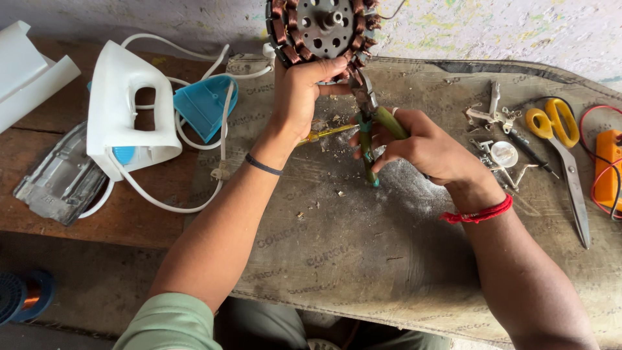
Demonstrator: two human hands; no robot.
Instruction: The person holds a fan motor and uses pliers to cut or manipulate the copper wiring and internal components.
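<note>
A worn grey mat [363, 246] covers most of the frame's middle and right, lying over a brown wooden bench [97, 214] that shows at the left. On that bench, in the upper left, a white clothes iron body [123, 110] stands dismantled, its white cord [188, 139] looping around a blue plastic cover [204, 104], with the grey metal soleplate [61, 181] lying flat at the left edge. At the top centre, a round motor stator [324, 29] with copper-wound coils is tilted up on edge above the mat; the left hand [301, 91] is clenched on its lower rim, thumb across the front. Just below it, the right hand [424, 146] grips the green handles of a pair of pliers [369, 126], whose tips reach up to the stator's lower right edge. A yellow screwdriver shaft [327, 133] lies on the mat between the two hands. At the right of the frame lie yellow-handled scissors [564, 149], an orange meter [609, 165] with red leads, and a scatter of small metal parts [495, 136].
</note>
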